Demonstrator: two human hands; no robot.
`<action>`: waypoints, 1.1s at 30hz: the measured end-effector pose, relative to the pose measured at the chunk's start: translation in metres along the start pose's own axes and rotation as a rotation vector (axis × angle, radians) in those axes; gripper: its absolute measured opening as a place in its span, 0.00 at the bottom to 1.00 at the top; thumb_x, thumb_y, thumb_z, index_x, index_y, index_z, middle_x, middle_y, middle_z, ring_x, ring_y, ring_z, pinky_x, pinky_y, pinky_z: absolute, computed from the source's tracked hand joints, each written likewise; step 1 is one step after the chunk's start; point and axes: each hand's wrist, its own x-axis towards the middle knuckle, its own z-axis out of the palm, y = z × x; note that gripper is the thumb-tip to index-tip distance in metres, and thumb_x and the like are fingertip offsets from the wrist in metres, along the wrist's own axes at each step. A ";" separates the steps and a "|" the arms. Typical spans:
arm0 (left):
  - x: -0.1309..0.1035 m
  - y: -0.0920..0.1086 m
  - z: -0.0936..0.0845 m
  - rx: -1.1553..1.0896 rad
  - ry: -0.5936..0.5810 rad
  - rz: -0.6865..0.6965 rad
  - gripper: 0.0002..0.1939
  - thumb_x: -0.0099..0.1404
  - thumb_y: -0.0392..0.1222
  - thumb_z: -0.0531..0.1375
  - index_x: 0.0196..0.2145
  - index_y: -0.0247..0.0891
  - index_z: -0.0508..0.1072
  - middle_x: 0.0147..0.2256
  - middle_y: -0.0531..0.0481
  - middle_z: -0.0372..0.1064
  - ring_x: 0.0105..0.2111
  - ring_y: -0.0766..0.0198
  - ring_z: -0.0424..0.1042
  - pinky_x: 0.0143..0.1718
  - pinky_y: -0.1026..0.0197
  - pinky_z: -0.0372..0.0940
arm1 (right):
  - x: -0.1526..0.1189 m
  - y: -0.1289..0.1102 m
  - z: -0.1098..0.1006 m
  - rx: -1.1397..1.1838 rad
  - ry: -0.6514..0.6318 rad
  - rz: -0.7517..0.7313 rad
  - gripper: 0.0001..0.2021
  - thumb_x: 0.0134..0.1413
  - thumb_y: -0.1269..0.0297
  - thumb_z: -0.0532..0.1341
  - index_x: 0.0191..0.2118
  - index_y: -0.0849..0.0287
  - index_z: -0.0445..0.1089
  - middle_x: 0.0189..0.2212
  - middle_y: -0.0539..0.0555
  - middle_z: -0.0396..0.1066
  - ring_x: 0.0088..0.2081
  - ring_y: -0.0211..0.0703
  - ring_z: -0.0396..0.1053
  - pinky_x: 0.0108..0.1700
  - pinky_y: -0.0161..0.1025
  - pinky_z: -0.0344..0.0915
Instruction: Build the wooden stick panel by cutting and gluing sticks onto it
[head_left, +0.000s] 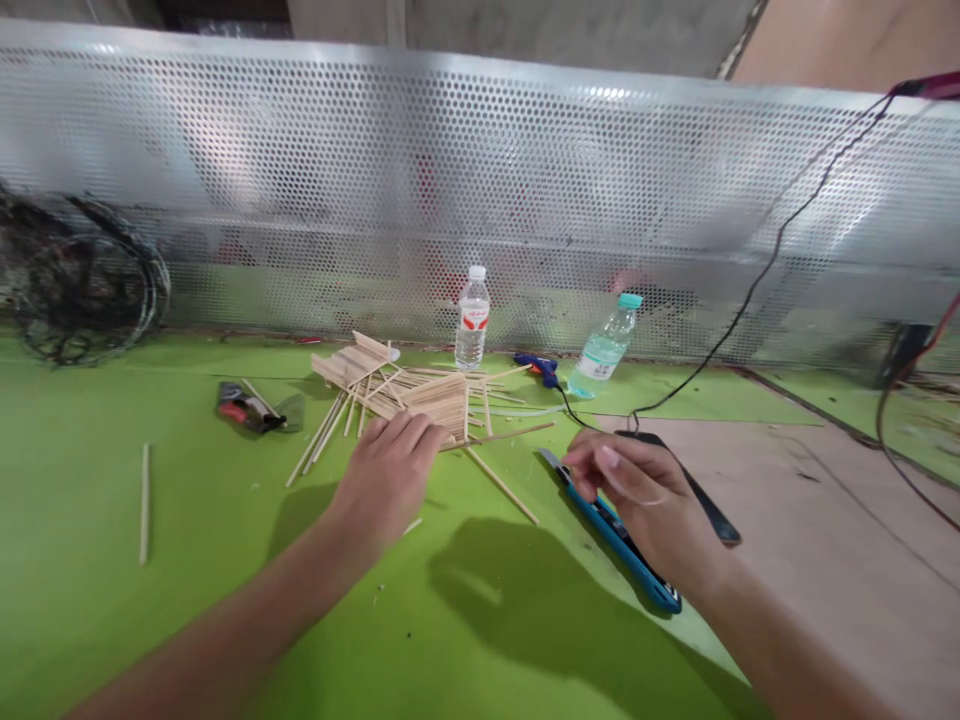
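My left hand [394, 470] is closed, fingers curled, at the near edge of a small structure of glued wooden sticks [435, 402]. A thin wooden stick [506, 434] runs out to the right from its fingertips. My right hand [645, 495] hovers with thumb and fingers pinched together; whatever is between them, if anything, is too small to make out. Beneath that hand lies a blue utility knife [615, 540], its blade out and pointing to the far left. Loose sticks [326, 435] lie around and under the structure.
A clear bottle [472, 320] stands and a greenish bottle [606, 348] leans near the perforated metal screen [465, 170]. Nearby is a blue glue gun [538, 366] with a black cord. A black flat object [709, 505], pliers-like tool [251, 410], single stick [145, 505] and wire coil [90, 285] also lie here.
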 end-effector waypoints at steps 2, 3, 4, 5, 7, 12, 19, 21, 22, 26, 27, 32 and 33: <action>0.001 -0.002 0.002 -0.006 -0.022 -0.028 0.26 0.65 0.18 0.50 0.54 0.39 0.71 0.48 0.47 0.74 0.51 0.55 0.70 0.52 0.50 0.62 | 0.001 0.000 0.002 -0.033 0.156 -0.116 0.10 0.63 0.55 0.66 0.35 0.52 0.81 0.33 0.54 0.70 0.30 0.42 0.64 0.34 0.43 0.61; 0.002 -0.004 0.004 -0.009 -0.040 -0.050 0.26 0.65 0.18 0.50 0.54 0.39 0.71 0.48 0.47 0.74 0.51 0.55 0.70 0.52 0.50 0.62 | 0.002 0.002 0.003 -0.041 0.251 -0.170 0.06 0.62 0.57 0.66 0.41 0.49 0.81 0.38 0.54 0.71 0.33 0.43 0.65 0.35 0.42 0.62; 0.003 -0.007 0.006 -0.012 -0.059 -0.073 0.25 0.65 0.19 0.51 0.54 0.39 0.71 0.49 0.47 0.74 0.51 0.55 0.70 0.53 0.49 0.62 | 0.003 0.003 0.004 -0.035 0.347 -0.223 0.11 0.61 0.58 0.67 0.49 0.44 0.79 0.44 0.53 0.71 0.36 0.44 0.67 0.37 0.42 0.64; 0.005 -0.009 0.008 -0.015 -0.075 -0.094 0.25 0.65 0.19 0.52 0.54 0.39 0.72 0.49 0.48 0.74 0.51 0.55 0.70 0.54 0.49 0.62 | 0.005 0.004 0.006 -0.019 0.430 -0.271 0.20 0.59 0.60 0.69 0.56 0.39 0.74 0.51 0.52 0.69 0.40 0.45 0.69 0.39 0.42 0.66; 0.007 -0.012 0.013 -0.018 -0.093 -0.117 0.24 0.66 0.20 0.53 0.54 0.39 0.72 0.49 0.48 0.74 0.51 0.56 0.71 0.56 0.48 0.62 | 0.008 0.004 0.008 -0.001 0.525 -0.379 0.32 0.56 0.65 0.70 0.64 0.31 0.66 0.62 0.49 0.61 0.49 0.47 0.69 0.45 0.44 0.69; 0.006 -0.012 0.016 -0.010 -0.061 -0.100 0.26 0.66 0.20 0.51 0.55 0.38 0.72 0.51 0.46 0.74 0.52 0.54 0.71 0.57 0.47 0.62 | 0.002 0.001 0.012 -0.060 0.419 -0.527 0.28 0.58 0.69 0.68 0.62 0.39 0.69 0.60 0.52 0.67 0.55 0.50 0.70 0.55 0.50 0.70; 0.001 -0.005 0.009 -0.031 0.026 -0.035 0.26 0.64 0.19 0.51 0.53 0.40 0.73 0.49 0.46 0.75 0.50 0.53 0.72 0.52 0.47 0.65 | -0.006 0.012 0.014 0.067 0.192 0.123 0.09 0.63 0.58 0.65 0.47 0.52 0.75 0.28 0.46 0.69 0.22 0.34 0.63 0.24 0.35 0.59; 0.001 -0.004 0.011 -0.054 -0.016 0.017 0.28 0.62 0.17 0.52 0.54 0.39 0.73 0.51 0.45 0.75 0.52 0.52 0.72 0.54 0.45 0.65 | -0.002 0.016 0.014 0.013 0.168 0.204 0.12 0.59 0.57 0.67 0.47 0.54 0.74 0.28 0.46 0.67 0.24 0.34 0.62 0.25 0.34 0.58; 0.001 -0.004 0.012 -0.067 -0.047 0.044 0.29 0.62 0.16 0.52 0.54 0.38 0.72 0.51 0.44 0.75 0.53 0.52 0.71 0.55 0.44 0.66 | -0.001 0.017 0.014 -0.027 0.149 0.232 0.14 0.58 0.57 0.67 0.48 0.55 0.74 0.28 0.46 0.67 0.24 0.34 0.62 0.25 0.34 0.58; 0.002 -0.004 0.013 -0.111 -0.145 0.107 0.28 0.61 0.17 0.54 0.54 0.36 0.73 0.52 0.42 0.75 0.55 0.49 0.71 0.57 0.40 0.66 | 0.003 0.022 0.010 -0.212 0.079 0.241 0.14 0.58 0.57 0.64 0.47 0.56 0.72 0.30 0.47 0.66 0.25 0.35 0.61 0.26 0.35 0.60; 0.002 -0.004 0.013 -0.121 -0.158 0.112 0.28 0.60 0.17 0.55 0.54 0.36 0.74 0.52 0.42 0.75 0.55 0.48 0.71 0.58 0.39 0.66 | 0.003 0.023 0.008 -0.273 0.069 0.216 0.13 0.58 0.58 0.63 0.47 0.56 0.71 0.30 0.48 0.66 0.25 0.36 0.62 0.26 0.36 0.60; 0.001 -0.008 0.021 -0.246 -0.183 0.092 0.27 0.61 0.18 0.58 0.51 0.41 0.76 0.51 0.44 0.76 0.54 0.49 0.73 0.59 0.39 0.67 | 0.002 0.027 0.003 -0.757 -0.055 0.057 0.13 0.63 0.60 0.57 0.51 0.55 0.70 0.36 0.53 0.72 0.32 0.42 0.71 0.33 0.39 0.67; 0.000 -0.009 0.025 -0.290 -0.175 0.088 0.25 0.62 0.19 0.59 0.50 0.43 0.77 0.50 0.46 0.77 0.53 0.50 0.73 0.58 0.39 0.67 | 0.002 0.028 0.003 -0.832 -0.090 0.044 0.13 0.64 0.62 0.57 0.51 0.55 0.71 0.39 0.54 0.74 0.33 0.43 0.72 0.35 0.40 0.68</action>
